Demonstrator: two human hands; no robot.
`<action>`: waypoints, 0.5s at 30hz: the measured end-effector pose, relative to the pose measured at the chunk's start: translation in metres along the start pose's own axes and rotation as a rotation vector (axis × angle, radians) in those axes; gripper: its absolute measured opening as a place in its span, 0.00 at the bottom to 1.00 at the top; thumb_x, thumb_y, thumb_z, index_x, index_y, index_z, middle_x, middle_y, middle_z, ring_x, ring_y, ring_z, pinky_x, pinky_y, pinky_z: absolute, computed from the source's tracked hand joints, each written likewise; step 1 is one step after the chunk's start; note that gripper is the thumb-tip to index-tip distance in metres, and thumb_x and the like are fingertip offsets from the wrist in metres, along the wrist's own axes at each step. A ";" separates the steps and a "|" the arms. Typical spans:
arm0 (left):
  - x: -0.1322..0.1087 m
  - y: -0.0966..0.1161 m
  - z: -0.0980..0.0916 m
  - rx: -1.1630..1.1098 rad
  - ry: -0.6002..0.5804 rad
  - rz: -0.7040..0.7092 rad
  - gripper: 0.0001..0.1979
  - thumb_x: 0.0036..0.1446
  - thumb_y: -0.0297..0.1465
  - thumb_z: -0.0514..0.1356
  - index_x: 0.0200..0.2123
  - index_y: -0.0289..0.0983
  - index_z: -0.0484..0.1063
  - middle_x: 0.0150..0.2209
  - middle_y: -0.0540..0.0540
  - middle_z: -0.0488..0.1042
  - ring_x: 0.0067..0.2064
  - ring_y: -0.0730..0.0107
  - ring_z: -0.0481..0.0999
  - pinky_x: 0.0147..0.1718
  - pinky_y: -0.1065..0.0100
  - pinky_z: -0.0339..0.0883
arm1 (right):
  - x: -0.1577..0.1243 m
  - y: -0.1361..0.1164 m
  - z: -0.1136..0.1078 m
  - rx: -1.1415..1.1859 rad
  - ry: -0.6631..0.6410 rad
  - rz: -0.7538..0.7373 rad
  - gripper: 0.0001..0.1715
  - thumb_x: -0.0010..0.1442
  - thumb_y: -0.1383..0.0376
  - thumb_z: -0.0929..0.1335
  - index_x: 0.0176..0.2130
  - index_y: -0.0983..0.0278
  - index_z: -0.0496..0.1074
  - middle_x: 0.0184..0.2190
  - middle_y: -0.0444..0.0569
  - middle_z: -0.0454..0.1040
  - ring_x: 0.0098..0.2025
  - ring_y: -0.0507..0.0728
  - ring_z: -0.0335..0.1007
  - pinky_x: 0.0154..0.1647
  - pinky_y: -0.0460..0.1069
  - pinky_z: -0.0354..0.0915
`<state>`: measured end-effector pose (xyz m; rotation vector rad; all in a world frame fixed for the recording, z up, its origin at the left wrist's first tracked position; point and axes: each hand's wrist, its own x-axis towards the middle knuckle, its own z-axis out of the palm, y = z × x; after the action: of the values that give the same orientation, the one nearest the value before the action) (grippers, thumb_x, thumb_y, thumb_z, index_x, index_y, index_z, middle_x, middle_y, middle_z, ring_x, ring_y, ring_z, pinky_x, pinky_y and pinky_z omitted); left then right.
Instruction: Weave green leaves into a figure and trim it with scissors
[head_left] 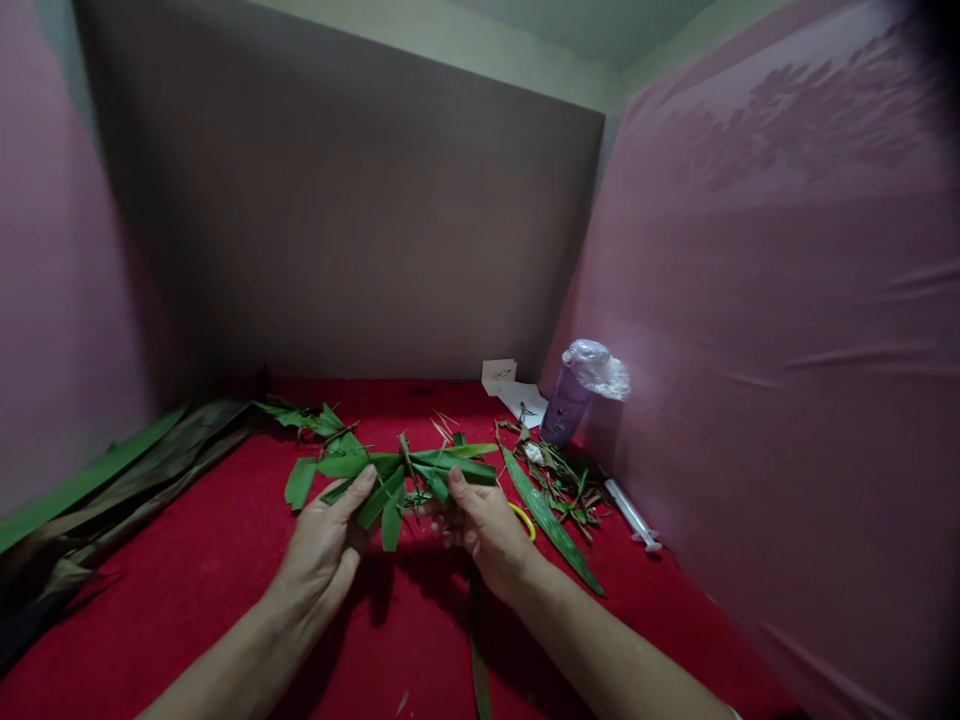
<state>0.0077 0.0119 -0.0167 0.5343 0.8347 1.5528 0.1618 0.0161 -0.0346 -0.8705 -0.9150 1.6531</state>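
Between my two hands is a leafy piece made of green leaf strips (390, 490) set around a thin brown twig (408, 462). My left hand (326, 535) grips its left side, thumb on top of the leaves. On the other side, my right hand (484, 525) pinches the right-hand leaves between thumb and fingers. The piece is held above a red cloth (420, 640). A yellow loop (523, 520), perhaps a handle, shows partly behind my right hand. Under my right wrist runs a long narrow leaf strip (478, 645).
At right lie a long green leaf (551, 520), a heap of twigs (574, 485) and a plastic syringe (632, 515). A purple bottle (566, 405) with clear wrap stands near white paper (523, 400). Cut leaves (322, 422) lie behind my left hand; long dried leaves (142, 480) line the left.
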 end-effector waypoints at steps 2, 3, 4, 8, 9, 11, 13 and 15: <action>-0.002 -0.001 0.000 0.012 -0.009 -0.004 0.05 0.49 0.20 0.61 0.31 0.32 0.74 0.28 0.45 0.80 0.31 0.66 0.80 0.32 0.69 0.75 | -0.001 -0.001 0.001 0.011 0.041 -0.022 0.25 0.48 0.49 0.71 0.25 0.70 0.71 0.22 0.51 0.75 0.20 0.49 0.64 0.18 0.42 0.56; -0.003 -0.001 0.000 0.015 -0.009 -0.007 0.05 0.49 0.19 0.61 0.30 0.32 0.74 0.29 0.45 0.80 0.30 0.66 0.79 0.30 0.70 0.76 | -0.001 -0.001 0.001 0.017 0.054 -0.033 0.24 0.48 0.50 0.71 0.25 0.70 0.71 0.22 0.51 0.74 0.19 0.49 0.64 0.18 0.42 0.55; -0.003 0.000 0.000 0.015 -0.006 -0.009 0.06 0.49 0.19 0.61 0.30 0.32 0.74 0.28 0.45 0.80 0.29 0.66 0.79 0.30 0.70 0.76 | -0.001 -0.001 0.001 0.021 0.066 -0.042 0.23 0.48 0.51 0.71 0.25 0.70 0.70 0.21 0.50 0.74 0.19 0.48 0.64 0.18 0.42 0.55; -0.005 0.000 0.001 0.013 0.006 -0.021 0.07 0.51 0.18 0.58 0.30 0.32 0.75 0.28 0.44 0.80 0.29 0.67 0.79 0.29 0.71 0.75 | -0.001 0.000 0.002 0.037 0.098 -0.067 0.20 0.47 0.54 0.72 0.24 0.70 0.70 0.20 0.50 0.74 0.19 0.48 0.63 0.18 0.42 0.56; -0.005 0.000 0.001 0.014 0.003 -0.021 0.07 0.52 0.19 0.58 0.30 0.32 0.75 0.28 0.44 0.80 0.30 0.67 0.79 0.30 0.71 0.75 | -0.001 0.000 0.003 0.046 0.104 -0.068 0.20 0.46 0.54 0.73 0.24 0.70 0.70 0.20 0.50 0.74 0.19 0.48 0.63 0.19 0.42 0.57; -0.005 0.000 0.001 0.017 -0.001 -0.020 0.07 0.52 0.19 0.58 0.31 0.32 0.75 0.28 0.44 0.80 0.30 0.67 0.79 0.30 0.71 0.75 | -0.001 0.000 0.003 0.077 0.113 -0.070 0.19 0.45 0.56 0.74 0.25 0.69 0.70 0.20 0.48 0.73 0.19 0.48 0.63 0.20 0.42 0.58; -0.005 0.000 0.001 0.022 0.015 -0.021 0.07 0.52 0.19 0.57 0.31 0.32 0.75 0.28 0.45 0.80 0.29 0.68 0.79 0.30 0.71 0.75 | -0.002 0.000 0.004 0.118 0.115 -0.075 0.19 0.44 0.56 0.75 0.26 0.68 0.69 0.20 0.47 0.73 0.19 0.48 0.63 0.20 0.42 0.57; -0.005 0.000 0.001 0.025 0.036 -0.019 0.07 0.53 0.18 0.57 0.30 0.32 0.74 0.27 0.45 0.80 0.28 0.69 0.79 0.29 0.71 0.75 | -0.002 -0.001 0.005 0.156 0.112 -0.079 0.20 0.43 0.55 0.75 0.25 0.68 0.69 0.19 0.45 0.71 0.20 0.48 0.63 0.19 0.41 0.56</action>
<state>0.0096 0.0068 -0.0158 0.5165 0.8851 1.5404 0.1586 0.0134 -0.0314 -0.8019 -0.7248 1.5693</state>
